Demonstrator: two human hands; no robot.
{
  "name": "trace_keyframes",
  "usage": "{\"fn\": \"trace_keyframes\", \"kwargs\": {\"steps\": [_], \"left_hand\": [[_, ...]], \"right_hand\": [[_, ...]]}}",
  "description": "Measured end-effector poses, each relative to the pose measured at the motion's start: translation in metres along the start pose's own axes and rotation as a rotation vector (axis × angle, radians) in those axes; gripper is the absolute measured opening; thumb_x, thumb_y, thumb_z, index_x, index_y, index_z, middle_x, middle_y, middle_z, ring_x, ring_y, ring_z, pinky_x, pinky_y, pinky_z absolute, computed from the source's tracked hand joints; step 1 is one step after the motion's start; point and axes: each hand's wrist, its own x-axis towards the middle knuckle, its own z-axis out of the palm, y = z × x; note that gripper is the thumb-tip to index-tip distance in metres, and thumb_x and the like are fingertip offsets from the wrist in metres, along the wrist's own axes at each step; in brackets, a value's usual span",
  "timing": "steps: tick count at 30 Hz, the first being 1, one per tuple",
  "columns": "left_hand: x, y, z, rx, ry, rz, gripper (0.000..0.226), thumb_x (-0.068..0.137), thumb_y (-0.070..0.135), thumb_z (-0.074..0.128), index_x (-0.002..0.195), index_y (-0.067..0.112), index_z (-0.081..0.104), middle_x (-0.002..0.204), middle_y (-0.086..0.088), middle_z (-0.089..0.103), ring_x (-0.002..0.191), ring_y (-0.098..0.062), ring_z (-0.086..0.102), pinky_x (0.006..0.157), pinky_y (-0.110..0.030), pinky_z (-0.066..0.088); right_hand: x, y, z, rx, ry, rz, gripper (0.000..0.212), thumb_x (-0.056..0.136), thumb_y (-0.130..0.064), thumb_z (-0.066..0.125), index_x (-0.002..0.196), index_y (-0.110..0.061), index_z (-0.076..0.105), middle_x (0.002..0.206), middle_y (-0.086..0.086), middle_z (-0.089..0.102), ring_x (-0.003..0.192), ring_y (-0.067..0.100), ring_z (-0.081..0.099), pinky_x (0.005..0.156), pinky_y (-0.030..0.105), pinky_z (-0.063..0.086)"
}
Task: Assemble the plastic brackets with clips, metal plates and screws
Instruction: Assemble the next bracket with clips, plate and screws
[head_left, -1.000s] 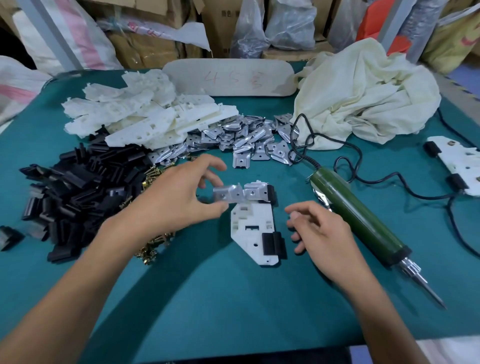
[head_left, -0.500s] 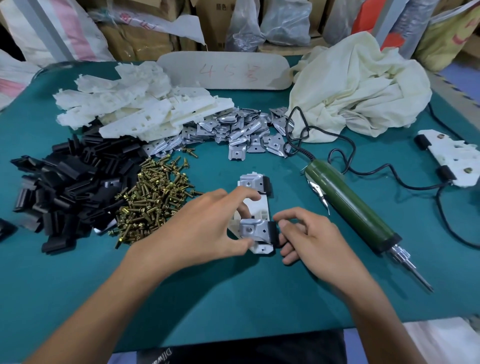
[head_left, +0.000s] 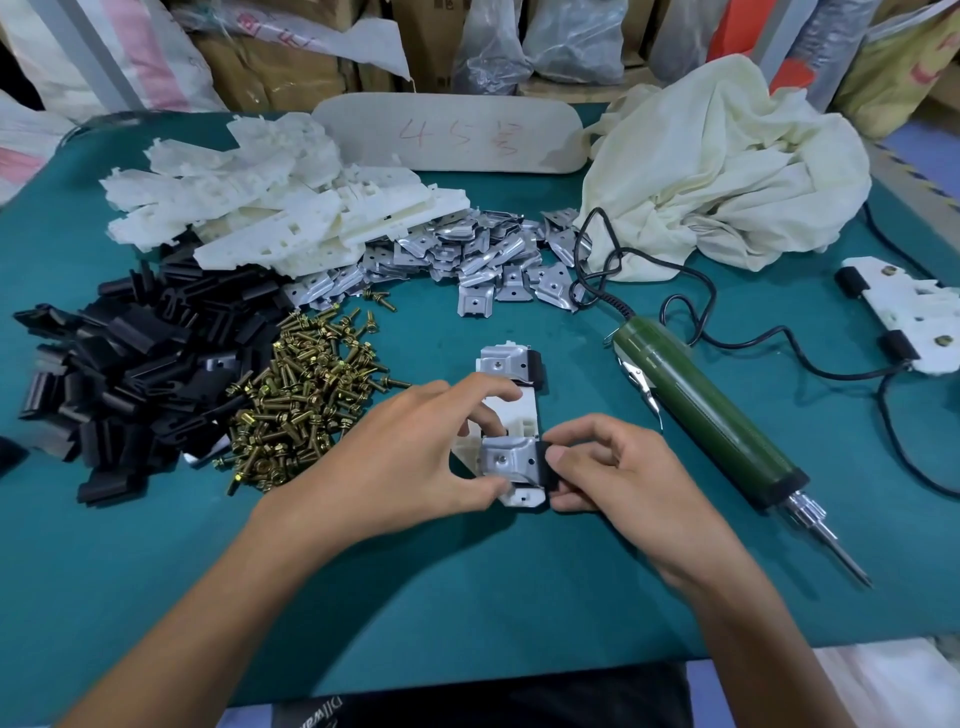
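Note:
A white plastic bracket (head_left: 525, 410) lies on the green table in front of me, a black clip and a metal plate (head_left: 501, 362) at its far end. A second metal plate (head_left: 506, 460) sits on its near end. My left hand (head_left: 405, 457) grips the bracket from the left, thumb at the near plate's corner, fingers curled over the middle. My right hand (head_left: 618, 470) pinches the near black clip (head_left: 546, 467) at the bracket's right edge. Heaps of white brackets (head_left: 270, 208), black clips (head_left: 130, 364), metal plates (head_left: 467, 254) and brass screws (head_left: 306, 395) lie to the left and behind.
A green electric screwdriver (head_left: 706, 410) with a black cord lies to the right, tip pointing toward me. A finished bracket (head_left: 909, 317) rests at the far right edge. A crumpled cream cloth (head_left: 727, 166) and a white board (head_left: 452, 132) are at the back.
My left hand brought a metal plate from beside the far clip down onto the bracket's near end. My right hand closed on the near clip. Both hands have hardly moved in the last half second.

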Motion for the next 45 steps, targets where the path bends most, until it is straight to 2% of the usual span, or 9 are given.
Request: {"fn": "trace_keyframes", "kwargs": {"steps": [5, 12, 17, 22, 27, 35, 37, 40, 45], "left_hand": [[0.0, -0.001, 0.001, -0.028, 0.011, 0.008, 0.068, 0.076, 0.053, 0.076, 0.131, 0.049, 0.038, 0.107, 0.03, 0.062, 0.1, -0.001, 0.054, 0.09, -0.034, 0.048], [-0.006, -0.013, 0.012, -0.203, 0.134, -0.06, 0.059, 0.071, 0.061, 0.079, 0.122, 0.049, 0.05, 0.118, 0.037, 0.057, 0.115, 0.008, 0.049, 0.087, -0.014, 0.037], [0.003, -0.018, 0.021, -0.45, 0.353, -0.191, 0.049, 0.067, 0.069, 0.074, 0.112, 0.057, 0.058, 0.142, 0.019, 0.034, 0.138, 0.0, 0.027, 0.106, -0.028, 0.038], [0.014, -0.018, 0.02, -0.918, 0.275, -0.149, 0.045, 0.075, 0.038, 0.082, 0.116, 0.038, 0.063, 0.11, 0.0, 0.073, 0.103, -0.018, 0.067, 0.094, -0.055, 0.053], [0.015, -0.022, 0.027, -1.012, 0.286, -0.191, 0.051, 0.066, 0.031, 0.089, 0.112, 0.036, 0.066, 0.091, -0.009, 0.069, 0.076, -0.016, 0.058, 0.078, -0.03, 0.054], [0.015, -0.024, 0.026, -1.086, 0.271, -0.181, 0.046, 0.069, 0.018, 0.088, 0.108, 0.034, 0.07, 0.092, -0.022, 0.072, 0.072, -0.016, 0.064, 0.076, -0.026, 0.056], [0.014, -0.024, 0.025, -1.127, 0.257, -0.18, 0.047, 0.068, 0.016, 0.087, 0.108, 0.034, 0.071, 0.09, -0.017, 0.073, 0.073, -0.016, 0.065, 0.076, -0.024, 0.056], [0.013, -0.025, 0.025, -1.141, 0.232, -0.183, 0.051, 0.07, 0.016, 0.086, 0.116, 0.029, 0.067, 0.09, -0.01, 0.073, 0.077, -0.017, 0.066, 0.079, -0.023, 0.056], [0.01, -0.025, 0.025, -1.085, 0.206, -0.175, 0.054, 0.081, 0.014, 0.079, 0.131, 0.023, 0.059, 0.094, -0.011, 0.073, 0.084, -0.015, 0.064, 0.084, -0.023, 0.053]], "right_hand": [[-0.001, -0.003, 0.003, 0.091, -0.036, 0.026, 0.006, 0.094, -0.01, 0.073, 0.098, -0.013, 0.071, 0.072, 0.001, 0.072, 0.069, 0.017, 0.072, 0.068, 0.024, 0.06], [0.008, -0.01, 0.012, 0.233, -0.021, 0.007, 0.023, 0.09, 0.004, 0.072, 0.107, -0.007, 0.063, 0.077, 0.015, 0.068, 0.065, 0.021, 0.072, 0.061, 0.027, 0.06], [0.026, -0.025, 0.013, 0.285, 0.007, -0.126, 0.024, 0.09, 0.008, 0.07, 0.105, -0.01, 0.063, 0.082, 0.015, 0.072, 0.068, 0.023, 0.073, 0.062, 0.029, 0.06], [0.037, -0.029, 0.012, 0.302, -0.009, -0.187, 0.025, 0.091, 0.008, 0.069, 0.105, -0.013, 0.064, 0.088, 0.015, 0.069, 0.075, 0.023, 0.072, 0.066, 0.03, 0.06], [0.038, -0.022, 0.01, 0.296, -0.042, -0.179, 0.025, 0.094, 0.01, 0.064, 0.106, -0.013, 0.066, 0.084, 0.01, 0.072, 0.073, 0.022, 0.073, 0.067, 0.028, 0.061], [0.04, -0.021, 0.007, 0.261, -0.09, -0.196, 0.033, 0.093, 0.005, 0.067, 0.093, -0.027, 0.077, 0.085, 0.009, 0.073, 0.077, 0.022, 0.073, 0.07, 0.029, 0.061], [0.039, -0.021, 0.006, 0.263, -0.105, -0.196, 0.025, 0.089, -0.002, 0.073, 0.094, -0.027, 0.077, 0.086, 0.007, 0.073, 0.08, 0.021, 0.073, 0.071, 0.03, 0.061], [0.038, -0.02, 0.004, 0.255, -0.117, -0.188, 0.021, 0.078, -0.016, 0.08, 0.098, -0.023, 0.076, 0.089, 0.007, 0.072, 0.083, 0.022, 0.072, 0.073, 0.033, 0.062], [0.037, -0.02, 0.005, 0.248, -0.132, -0.184, 0.021, 0.078, -0.013, 0.079, 0.097, -0.02, 0.075, 0.092, 0.005, 0.067, 0.083, 0.018, 0.072, 0.071, 0.034, 0.063]]}}
